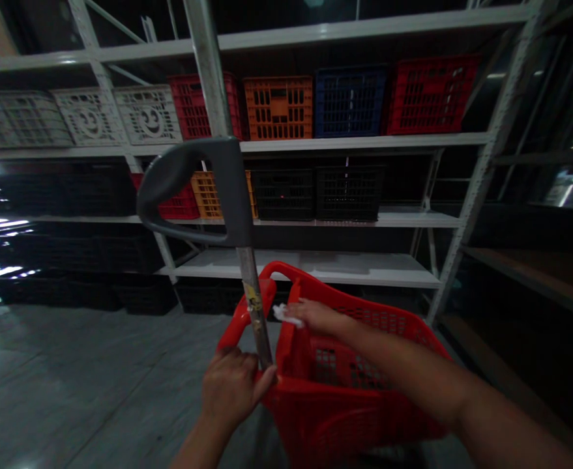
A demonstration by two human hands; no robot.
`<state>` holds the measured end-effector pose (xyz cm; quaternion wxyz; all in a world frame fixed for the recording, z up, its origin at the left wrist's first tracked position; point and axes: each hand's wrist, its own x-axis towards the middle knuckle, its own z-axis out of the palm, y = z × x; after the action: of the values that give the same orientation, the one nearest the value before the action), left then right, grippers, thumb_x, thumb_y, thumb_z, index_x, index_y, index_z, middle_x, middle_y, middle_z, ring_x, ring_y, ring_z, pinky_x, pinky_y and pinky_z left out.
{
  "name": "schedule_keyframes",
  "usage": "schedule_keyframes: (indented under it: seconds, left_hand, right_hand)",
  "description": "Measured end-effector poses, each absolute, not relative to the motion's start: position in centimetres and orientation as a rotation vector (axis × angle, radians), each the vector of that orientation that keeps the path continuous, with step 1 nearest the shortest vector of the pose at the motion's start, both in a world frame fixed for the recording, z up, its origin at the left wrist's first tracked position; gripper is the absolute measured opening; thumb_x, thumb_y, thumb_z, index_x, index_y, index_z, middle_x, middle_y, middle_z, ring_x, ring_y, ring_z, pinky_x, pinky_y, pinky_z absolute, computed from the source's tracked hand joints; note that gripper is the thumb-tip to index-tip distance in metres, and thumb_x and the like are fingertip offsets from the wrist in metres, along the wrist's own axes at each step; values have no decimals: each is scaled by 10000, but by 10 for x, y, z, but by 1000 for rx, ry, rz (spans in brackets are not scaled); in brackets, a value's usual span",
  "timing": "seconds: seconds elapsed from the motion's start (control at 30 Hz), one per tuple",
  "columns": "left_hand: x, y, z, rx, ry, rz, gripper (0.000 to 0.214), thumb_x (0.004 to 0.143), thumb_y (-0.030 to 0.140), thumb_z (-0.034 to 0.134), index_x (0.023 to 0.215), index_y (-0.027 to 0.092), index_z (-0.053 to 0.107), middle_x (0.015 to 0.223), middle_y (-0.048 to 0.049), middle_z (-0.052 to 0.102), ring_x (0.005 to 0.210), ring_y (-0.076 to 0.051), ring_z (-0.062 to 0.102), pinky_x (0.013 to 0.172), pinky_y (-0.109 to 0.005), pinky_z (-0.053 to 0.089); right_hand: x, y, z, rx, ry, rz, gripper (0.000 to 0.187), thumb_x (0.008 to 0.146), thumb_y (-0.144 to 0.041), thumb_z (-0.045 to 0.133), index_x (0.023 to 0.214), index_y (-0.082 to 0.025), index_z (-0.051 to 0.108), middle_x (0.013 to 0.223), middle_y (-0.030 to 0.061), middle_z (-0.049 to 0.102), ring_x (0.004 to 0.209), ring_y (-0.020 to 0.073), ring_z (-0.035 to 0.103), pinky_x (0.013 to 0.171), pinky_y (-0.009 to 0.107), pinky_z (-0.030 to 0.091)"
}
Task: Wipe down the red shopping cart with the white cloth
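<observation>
A red plastic shopping basket trolley [345,391] stands in front of me, with a scuffed metal pole [253,303] rising to a curved grey handle [193,189]. My left hand [231,387] wraps around the lower pole, where it meets the basket's front edge. My right hand [318,316] reaches across the basket's upper rim, pressing a small white cloth [283,316] against the red plastic. The basket's inside shows a mesh wall and looks unfilled, though its bottom is hidden.
White metal shelving [364,142] runs ahead, holding red, orange, blue, black and pale plastic crates [279,107]. Dark crates [144,293] stand low at the left, beside a grey polished floor [71,384]. Brown shelf boards [535,273] lie at the right.
</observation>
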<state>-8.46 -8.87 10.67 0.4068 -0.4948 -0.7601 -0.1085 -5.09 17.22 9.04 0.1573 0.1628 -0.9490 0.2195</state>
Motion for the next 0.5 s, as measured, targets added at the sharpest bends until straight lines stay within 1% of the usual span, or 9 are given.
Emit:
schedule_keyframes:
  seconds: [0.07, 0.13, 0.2, 0.27, 0.33, 0.4, 0.5]
  left_hand:
    - [-84, -88, 106, -1248, -1929, -283, 416, 788, 497, 452, 521, 203, 574, 508, -47, 577, 583, -197, 552, 645, -353, 413]
    - [-83, -87, 105, -1242, -1947, -293, 410, 787, 493, 459, 521, 203, 571, 504, -45, 576, 579, -196, 550, 641, -353, 404]
    - [-82, -86, 104, -1231, -1966, -299, 410, 786, 495, 463, 522, 202, 573, 508, -44, 584, 579, -197, 553, 642, -355, 395]
    - [-83, -85, 103, -1217, -1975, -293, 414, 783, 503, 463, 523, 201, 577, 512, -43, 592, 581, -200, 557, 646, -358, 389]
    - [-83, -83, 103, -1202, -1979, -275, 423, 781, 512, 461, 524, 199, 583, 510, -43, 593, 580, -202, 558, 646, -358, 383]
    - [-83, -82, 103, -1186, -1983, -258, 433, 781, 520, 458, 523, 196, 587, 506, -46, 588, 579, -200, 558, 645, -352, 378]
    - [-84, -79, 104, -1178, -1988, -236, 451, 783, 530, 450, 517, 193, 590, 502, -50, 585, 576, -197, 558, 647, -345, 373]
  right_hand:
    - [-82, 195, 98, 167, -2729, 584, 423, 795, -109, 538, 1192, -253, 561, 1275, 27, 533, 1229, 198, 431, 1070, 398, 230]
    - [-107, 210, 104, -40, -2721, 542, 434, 786, -105, 546, 1204, -221, 558, 1295, 61, 510, 1262, 232, 385, 1073, 416, 218]
    - [-121, 214, 105, -102, -2704, 542, 436, 804, -110, 516, 1233, -188, 533, 1319, 84, 480, 1285, 246, 344, 1076, 431, 208]
    - [-122, 210, 103, -95, -2693, 569, 423, 848, -129, 448, 1267, -165, 496, 1348, 88, 442, 1288, 234, 341, 1071, 420, 234]
    - [-113, 200, 97, -89, -2685, 595, 426, 884, -147, 378, 1304, -167, 448, 1375, 75, 404, 1280, 207, 357, 1061, 388, 273]
    - [-95, 187, 91, -20, -2685, 629, 439, 887, -151, 372, 1320, -199, 427, 1382, 40, 397, 1283, 177, 352, 1057, 347, 289]
    - [-60, 166, 86, 108, -2642, 770, 439, 814, -114, 489, 1228, -252, 535, 1311, -15, 493, 1244, 150, 411, 1036, 279, 320]
